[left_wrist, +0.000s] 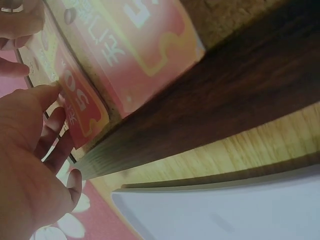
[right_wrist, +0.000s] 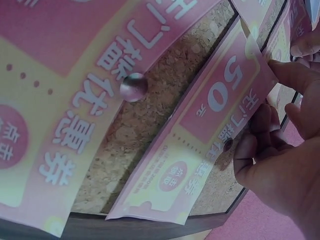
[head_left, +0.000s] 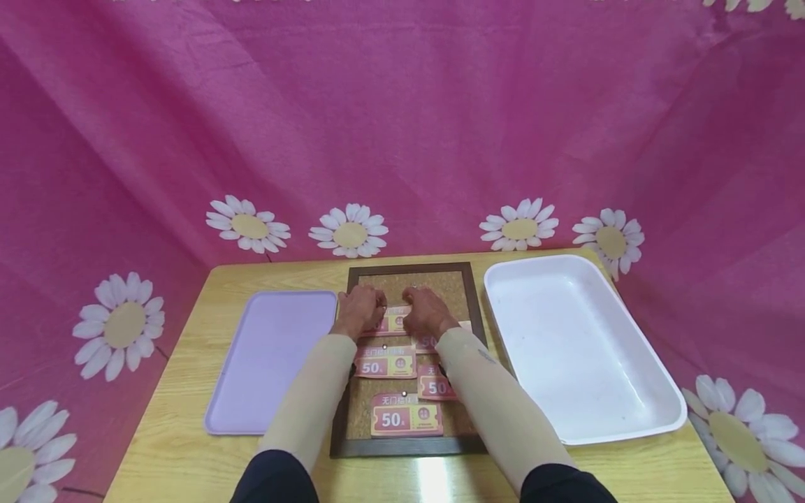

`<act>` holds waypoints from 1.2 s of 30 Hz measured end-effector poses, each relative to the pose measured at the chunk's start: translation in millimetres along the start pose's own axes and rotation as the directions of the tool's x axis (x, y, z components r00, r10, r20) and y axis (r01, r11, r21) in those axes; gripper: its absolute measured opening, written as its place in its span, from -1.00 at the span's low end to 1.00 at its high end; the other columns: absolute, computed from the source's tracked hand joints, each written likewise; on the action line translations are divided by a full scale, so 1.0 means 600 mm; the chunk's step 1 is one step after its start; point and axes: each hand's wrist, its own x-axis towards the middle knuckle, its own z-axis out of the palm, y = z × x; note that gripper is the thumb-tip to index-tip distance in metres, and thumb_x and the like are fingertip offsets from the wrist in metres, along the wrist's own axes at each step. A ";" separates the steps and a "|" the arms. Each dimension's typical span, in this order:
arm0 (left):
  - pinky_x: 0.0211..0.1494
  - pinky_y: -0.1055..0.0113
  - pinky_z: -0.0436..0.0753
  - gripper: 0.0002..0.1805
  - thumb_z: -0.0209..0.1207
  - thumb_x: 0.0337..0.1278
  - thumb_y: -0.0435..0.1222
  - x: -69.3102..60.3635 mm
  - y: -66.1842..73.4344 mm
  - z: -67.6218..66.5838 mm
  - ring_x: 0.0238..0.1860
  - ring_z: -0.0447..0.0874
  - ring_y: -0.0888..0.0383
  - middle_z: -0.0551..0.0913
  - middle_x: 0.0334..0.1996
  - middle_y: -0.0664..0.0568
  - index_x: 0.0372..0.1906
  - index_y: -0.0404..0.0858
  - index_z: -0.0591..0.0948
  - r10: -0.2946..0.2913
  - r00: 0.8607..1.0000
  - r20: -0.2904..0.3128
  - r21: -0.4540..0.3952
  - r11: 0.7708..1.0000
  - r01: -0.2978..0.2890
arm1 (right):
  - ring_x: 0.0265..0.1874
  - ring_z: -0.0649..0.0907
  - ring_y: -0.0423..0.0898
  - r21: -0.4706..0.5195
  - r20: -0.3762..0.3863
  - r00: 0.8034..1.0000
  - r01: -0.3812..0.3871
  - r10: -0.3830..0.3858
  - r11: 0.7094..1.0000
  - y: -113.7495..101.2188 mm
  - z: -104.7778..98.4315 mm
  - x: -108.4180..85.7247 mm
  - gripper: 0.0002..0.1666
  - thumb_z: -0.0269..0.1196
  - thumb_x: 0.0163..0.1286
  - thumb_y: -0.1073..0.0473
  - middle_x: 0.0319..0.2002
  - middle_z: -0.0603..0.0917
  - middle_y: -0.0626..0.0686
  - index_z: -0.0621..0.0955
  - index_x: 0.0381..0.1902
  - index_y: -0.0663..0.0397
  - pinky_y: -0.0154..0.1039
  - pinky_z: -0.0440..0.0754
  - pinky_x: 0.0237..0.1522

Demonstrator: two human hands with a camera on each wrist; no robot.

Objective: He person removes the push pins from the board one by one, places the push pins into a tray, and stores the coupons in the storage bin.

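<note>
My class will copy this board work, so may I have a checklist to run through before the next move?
1. Bottom left coupon pinned: ok, pin at its top edge.
2. Middle left coupon pinned: ok, likewise.
3. Top left coupon pinned: cannot tell; no clear view between left hand and right hand.
4. Coupons fully visible in head view: not ok; right sleeve covers part of lower right coupon.
5. Purple tray and white tray off the board: ok, one each side.

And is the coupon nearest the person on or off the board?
On: the coupon lies against the cork board, a round pin at its top edge.
</note>
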 end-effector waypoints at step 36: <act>0.06 -0.02 0.32 -0.91 0.19 0.23 -0.16 -0.006 -0.009 0.013 0.04 0.47 0.03 0.59 -0.15 0.08 -0.24 0.02 0.69 0.065 0.996 -0.069 0.007 0.998 -0.065 | -0.07 0.58 -0.05 0.054 -0.022 0.994 0.112 -0.111 0.992 0.004 -0.003 -0.013 -0.66 0.24 0.18 0.29 -0.07 0.64 0.00 0.67 -0.07 -0.10 -0.09 0.53 0.07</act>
